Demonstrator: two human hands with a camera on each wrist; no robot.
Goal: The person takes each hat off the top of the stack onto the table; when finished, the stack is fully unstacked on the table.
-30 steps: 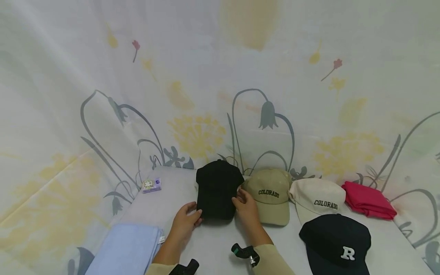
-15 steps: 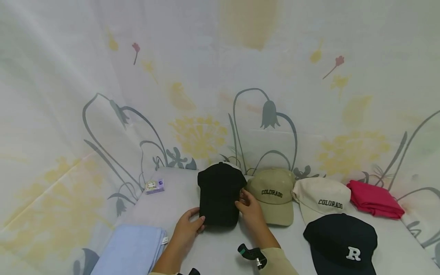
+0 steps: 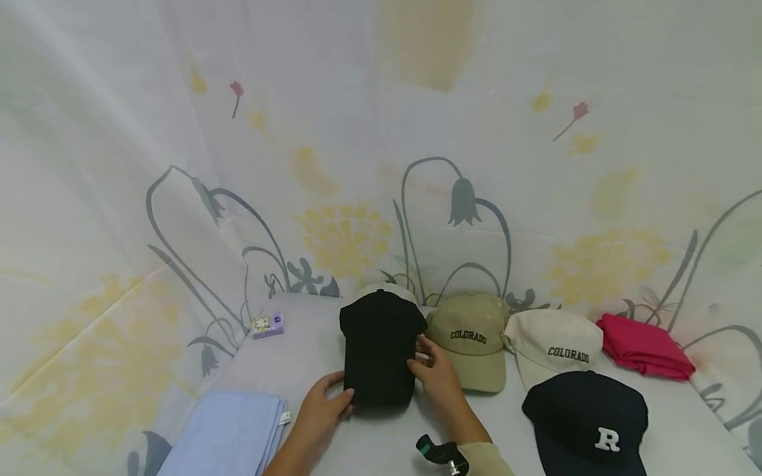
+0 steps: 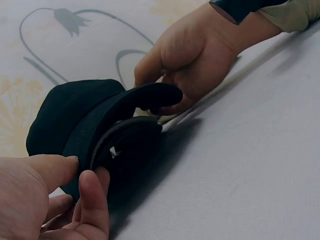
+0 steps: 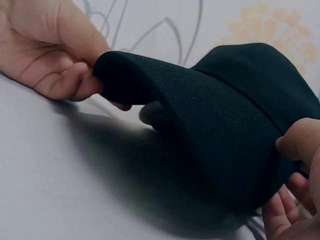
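Observation:
A plain black cap (image 3: pixel 379 347) lies on the grey table (image 3: pixel 297 350) with its brim toward me. My left hand (image 3: pixel 344 395) pinches the brim's left edge between thumb and fingers. My right hand (image 3: pixel 420 352) grips the right edge. In the left wrist view the left hand (image 4: pixel 82 175) holds the curved brim of the cap (image 4: pixel 75 115), with the right hand (image 4: pixel 165 97) on the far side. In the right wrist view the cap (image 5: pixel 225 125) arches between the left hand (image 5: pixel 95 75) and the right hand (image 5: pixel 290 160).
Behind the black cap peeks a pale cap (image 3: pixel 387 291). To the right sit a khaki COLORADO cap (image 3: pixel 473 340), a cream COLORADO cap (image 3: pixel 553 344), a black R cap (image 3: pixel 586 420) and a folded pink cloth (image 3: pixel 643 347). At the left are a folded blue towel (image 3: pixel 223 433) and a small box (image 3: pixel 266 324).
Both hands have drawn the black cap a little toward me, and the pale cap behind it has come into sight. Their hold on the brim is the same.

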